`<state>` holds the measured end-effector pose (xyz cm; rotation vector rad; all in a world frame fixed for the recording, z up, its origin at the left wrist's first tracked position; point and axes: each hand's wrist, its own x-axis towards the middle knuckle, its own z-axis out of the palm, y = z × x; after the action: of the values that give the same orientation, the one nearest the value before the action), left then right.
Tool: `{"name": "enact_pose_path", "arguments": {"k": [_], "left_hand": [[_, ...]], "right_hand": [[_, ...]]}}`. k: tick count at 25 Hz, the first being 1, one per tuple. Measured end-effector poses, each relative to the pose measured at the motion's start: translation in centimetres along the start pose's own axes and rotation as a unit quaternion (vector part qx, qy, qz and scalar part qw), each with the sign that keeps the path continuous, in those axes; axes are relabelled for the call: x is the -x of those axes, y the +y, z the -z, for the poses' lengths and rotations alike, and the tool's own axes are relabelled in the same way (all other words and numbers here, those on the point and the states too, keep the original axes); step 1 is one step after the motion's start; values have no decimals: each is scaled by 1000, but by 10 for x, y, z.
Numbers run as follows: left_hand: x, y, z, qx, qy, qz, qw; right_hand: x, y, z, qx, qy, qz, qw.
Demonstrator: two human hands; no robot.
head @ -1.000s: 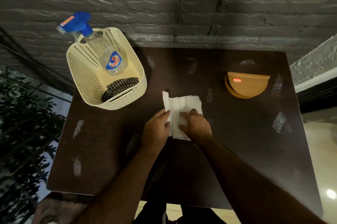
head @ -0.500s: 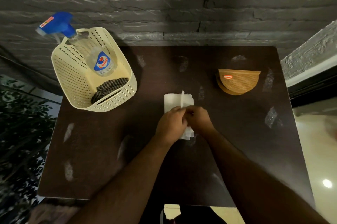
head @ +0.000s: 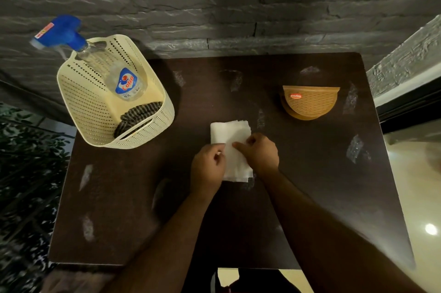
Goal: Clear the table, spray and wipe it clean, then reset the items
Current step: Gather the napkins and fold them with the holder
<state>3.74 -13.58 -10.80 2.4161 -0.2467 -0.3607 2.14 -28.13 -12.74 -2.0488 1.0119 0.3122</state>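
Note:
A stack of white paper napkins (head: pixel 229 135) lies flat in the middle of the dark brown table (head: pixel 322 197). My left hand (head: pixel 208 168) pinches its left edge. My right hand (head: pixel 261 153) presses down on its right side with the fingers curled over the paper. An orange half-round napkin holder (head: pixel 310 103) stands to the right, apart from the napkins. At the table's far left corner sits a cream perforated basket (head: pixel 95 111) holding a blue-capped spray bottle (head: pixel 112 70) and a striped cloth (head: pixel 137 116).
A grey stone wall runs along the table's far edge. Dark foliage fills the left side beyond the table. A light tiled floor shows on the right and below the near edge. Shiny smears spot the tabletop.
The napkins were lifted and folded between both hands half a second ago; now they lie flat as a narrower stack, with both hands resting on its near half.

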Motion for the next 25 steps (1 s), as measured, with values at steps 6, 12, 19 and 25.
{"name": "enact_pose_path", "arguments": {"k": [6, 12, 19, 25], "left_hand": [[-20, -1, -2, 20, -31, 237, 971], [-33, 13, -6, 187, -94, 333, 919], [-20, 24, 24, 436, -227, 294, 820], [-13, 15, 26, 347, -224, 281, 866]], "right_hand": [[-8, -3, -2, 37, -18, -14, 999], [-5, -3, 10, 34, -17, 21, 999], [13, -2, 52, -291, -292, -70, 908], [14, -3, 67, -135, -244, -44, 959]]}}
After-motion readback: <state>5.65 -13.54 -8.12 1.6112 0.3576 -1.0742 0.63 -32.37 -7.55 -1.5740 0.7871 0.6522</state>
